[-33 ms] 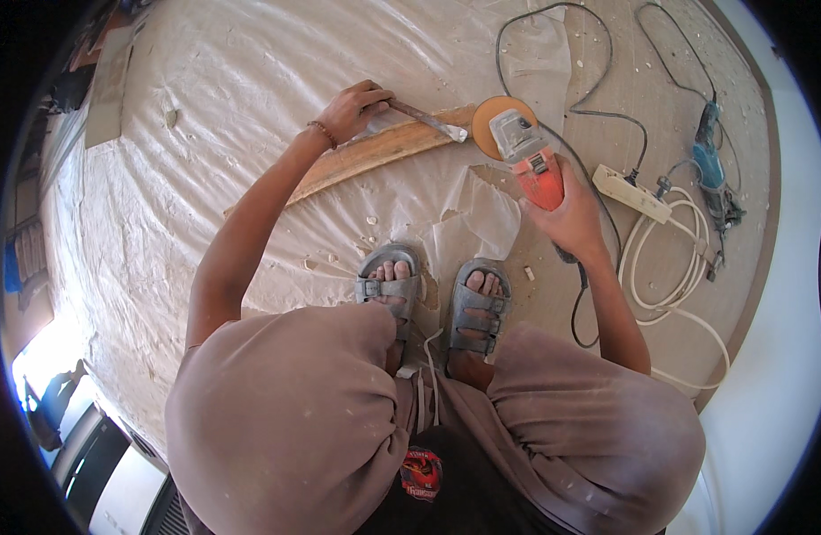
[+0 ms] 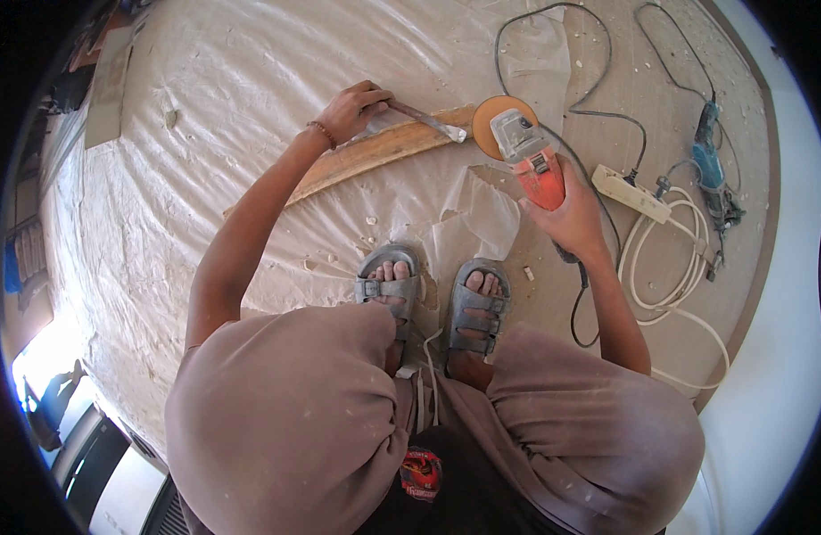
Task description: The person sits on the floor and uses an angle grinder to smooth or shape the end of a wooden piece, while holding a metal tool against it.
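1. On the floor, over a pale plastic sheet [image 2: 250,107] strewn with chips, a person squats in grey sandals [image 2: 433,299] with a curved wooden strip [image 2: 383,152] lying just ahead of the toes.
2. The left hand [image 2: 352,111] is closed around the handle of a slim metal tool [image 2: 428,120] — it looks like a chisel or a file — whose blade lies across the strip and whose tip rests near the strip's right end.
3. The right hand [image 2: 571,218] is clenched on the body of a red grinder [image 2: 531,156]; its orange disc [image 2: 499,120] sits at the right end of the strip, touching or just beside it — which of the two I cannot tell.
4. The grinder's cord [image 2: 589,98] loops back over the floor to a white power strip [image 2: 633,192], near a white coil of cable [image 2: 669,259] and a blue drill [image 2: 709,165].
5. To do this well, I judge the strip needs firm downward pressure from the left hand so it cannot skid on the slippery sheet.
6. The disc should meet the wood lightly and flat, well apart from the metal tip and the left fingers.
7. The loose plastic flap [image 2: 490,214] near the grinder could snag — better kept away from the disc, as should the toes.
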### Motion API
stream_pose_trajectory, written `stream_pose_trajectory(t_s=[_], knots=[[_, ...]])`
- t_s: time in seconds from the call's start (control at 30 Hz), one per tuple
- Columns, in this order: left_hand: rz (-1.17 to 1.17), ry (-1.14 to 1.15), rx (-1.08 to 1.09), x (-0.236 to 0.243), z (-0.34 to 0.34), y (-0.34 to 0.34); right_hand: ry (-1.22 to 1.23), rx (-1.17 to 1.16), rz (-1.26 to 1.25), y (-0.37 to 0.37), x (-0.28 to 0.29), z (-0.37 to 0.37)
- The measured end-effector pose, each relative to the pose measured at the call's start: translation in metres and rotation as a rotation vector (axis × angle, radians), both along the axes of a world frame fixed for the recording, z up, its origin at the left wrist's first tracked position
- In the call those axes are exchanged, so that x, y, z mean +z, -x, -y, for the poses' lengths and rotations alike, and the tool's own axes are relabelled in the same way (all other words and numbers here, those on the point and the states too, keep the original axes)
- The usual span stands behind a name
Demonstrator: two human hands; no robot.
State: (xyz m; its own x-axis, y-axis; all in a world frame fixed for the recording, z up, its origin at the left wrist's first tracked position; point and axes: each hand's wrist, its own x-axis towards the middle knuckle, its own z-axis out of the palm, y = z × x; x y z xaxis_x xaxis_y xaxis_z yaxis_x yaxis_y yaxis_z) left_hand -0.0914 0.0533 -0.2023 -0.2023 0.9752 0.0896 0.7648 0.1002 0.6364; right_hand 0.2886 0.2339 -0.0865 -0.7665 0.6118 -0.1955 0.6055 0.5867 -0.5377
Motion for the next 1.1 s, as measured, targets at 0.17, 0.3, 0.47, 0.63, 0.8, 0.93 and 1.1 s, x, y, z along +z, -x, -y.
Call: stream_pose_trajectory(t_s=[0.17, 0.3, 0.47, 0.63, 0.8, 0.93, 1.1], knots=[[0.013, 0.033, 0.012, 0.0, 0.001, 0.0, 0.07, 0.042, 0.001, 0.0, 0.006, 0.001], [-0.005, 0.002, -0.003, -0.003, 0.0, 0.001, 0.076, 0.067, -0.006, -0.003, -0.002, 0.002], [0.007, 0.005, -0.003, -0.003, 0.0, 0.001, 0.149, 0.069, 0.076, -0.001, 0.006, 0.007], [0.003, -0.024, -0.015, -0.002, 0.0, 0.001, 0.12, 0.037, 0.026, 0.001, 0.001, 0.007], [0.0, 0.007, -0.001, -0.002, 0.0, 0.0, 0.094, 0.112, 0.016, -0.003, 0.002, 0.005], [0.008, -0.012, -0.011, -0.002, -0.001, 0.002, 0.127, 0.11, 0.109, 0.0, 0.009, 0.009], [0.002, -0.016, -0.007, -0.003, -0.001, 0.001, 0.03, 0.006, 0.044, -0.003, 0.003, 0.002]])
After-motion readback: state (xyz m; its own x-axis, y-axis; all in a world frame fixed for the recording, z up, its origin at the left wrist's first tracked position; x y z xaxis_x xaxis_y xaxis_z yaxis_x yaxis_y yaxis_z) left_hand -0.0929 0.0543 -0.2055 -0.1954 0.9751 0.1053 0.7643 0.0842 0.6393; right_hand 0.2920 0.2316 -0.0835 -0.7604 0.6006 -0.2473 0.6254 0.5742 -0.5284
